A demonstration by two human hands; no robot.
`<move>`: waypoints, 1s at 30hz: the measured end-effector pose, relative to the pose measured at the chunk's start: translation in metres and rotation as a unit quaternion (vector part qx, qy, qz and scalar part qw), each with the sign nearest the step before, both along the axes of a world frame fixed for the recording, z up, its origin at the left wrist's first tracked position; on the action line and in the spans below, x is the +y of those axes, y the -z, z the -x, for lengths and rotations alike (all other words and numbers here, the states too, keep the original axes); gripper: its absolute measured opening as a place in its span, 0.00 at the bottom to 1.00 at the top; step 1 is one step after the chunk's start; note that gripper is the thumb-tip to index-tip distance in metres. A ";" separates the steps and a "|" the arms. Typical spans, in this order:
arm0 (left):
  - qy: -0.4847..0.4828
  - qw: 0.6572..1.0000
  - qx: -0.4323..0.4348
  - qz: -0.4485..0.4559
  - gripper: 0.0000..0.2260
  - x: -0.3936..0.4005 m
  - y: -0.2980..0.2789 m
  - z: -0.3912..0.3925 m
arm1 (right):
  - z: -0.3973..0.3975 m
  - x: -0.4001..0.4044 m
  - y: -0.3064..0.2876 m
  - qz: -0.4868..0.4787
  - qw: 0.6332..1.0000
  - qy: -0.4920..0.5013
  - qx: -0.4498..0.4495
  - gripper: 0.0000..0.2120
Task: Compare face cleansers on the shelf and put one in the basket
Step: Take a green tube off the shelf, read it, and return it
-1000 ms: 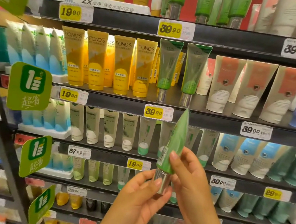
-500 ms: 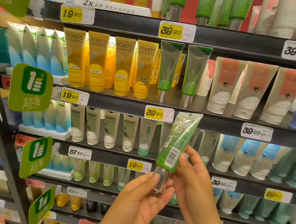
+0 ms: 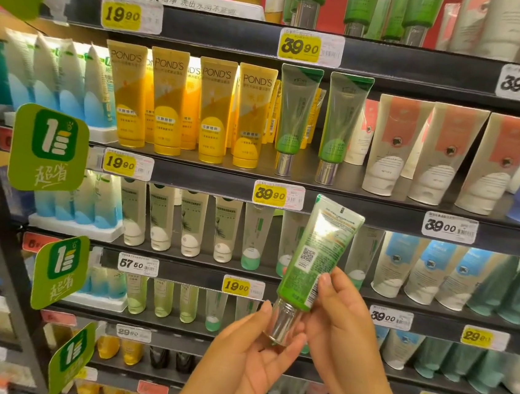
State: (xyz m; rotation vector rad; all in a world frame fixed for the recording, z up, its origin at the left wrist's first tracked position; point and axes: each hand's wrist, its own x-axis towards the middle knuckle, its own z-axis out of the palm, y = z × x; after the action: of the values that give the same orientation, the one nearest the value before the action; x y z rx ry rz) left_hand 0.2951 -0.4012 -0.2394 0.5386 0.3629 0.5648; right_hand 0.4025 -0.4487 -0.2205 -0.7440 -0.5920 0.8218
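Store shelving (image 3: 378, 215) fills the view, dark tiers packed with cleanser tubes, price tags on every edge. Far left: 3 green promo flags (image 3: 48, 149) hang off the upright, stacked top to bottom. Behind them, blue-and-white tubes (image 3: 56, 79) stand cap-down in white trays.

Next right on the upper middle tier: 4 yellow POND'S tubes (image 3: 194, 106) in a front row, more behind them, over a yellow 19.90 tag (image 3: 119, 162). Just right of those, 2 green tubes with silver caps (image 3: 317, 126) stand cap-down, above a 39.90 tag (image 3: 270, 194). Further right: white tubes with coral panels (image 3: 433, 151), tagged 39.00. One tier down, pale green-white tubes (image 3: 192, 221) run left of centre; blue-topped white tubes (image 3: 430, 269) sit to the right. Lower tiers are blurred, colours only.

Foreground, centre-right: both hands hold up 1 green cleanser tube (image 3: 317, 254) in front of the shelves, off the shelf, cap down, top tilted right. Its back label faces the camera: QR code, barcode at the right edge, small print unreadable. Glare on the upper half.

Left hand (image 3: 248, 356): palm up under the silver cap, fingers loosely curled round it, thumb tip against the cap's left side. Right hand (image 3: 344, 327): thumb pressed on the tube's lower right edge over the barcode, fingers behind the tube, so it's pinching the tube. Basket not in view.
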 end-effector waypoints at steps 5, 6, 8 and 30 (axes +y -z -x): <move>-0.013 1.000 0.001 0.016 0.12 -0.001 0.001 0.000 | 0.001 -0.001 0.003 0.004 1.000 -0.007 -0.021 0.17; -0.016 1.000 0.003 0.010 0.12 -0.001 0.001 0.001 | 0.001 -0.001 0.003 0.008 0.999 -0.003 -0.033 0.17; -0.020 1.000 0.006 0.000 0.12 0.000 0.001 0.003 | 0.001 -0.001 0.003 0.017 0.998 0.012 -0.054 0.16; 0.104 0.994 -0.019 0.015 0.14 0.001 -0.005 0.011 | -0.001 -0.003 0.002 -0.014 1.000 0.014 0.020 0.15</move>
State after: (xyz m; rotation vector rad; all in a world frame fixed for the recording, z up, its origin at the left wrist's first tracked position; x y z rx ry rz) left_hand 0.2840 -0.4007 -0.2346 0.5288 0.2747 0.3672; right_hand 0.4031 -0.4513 -0.2228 -0.7074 -0.5552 0.7982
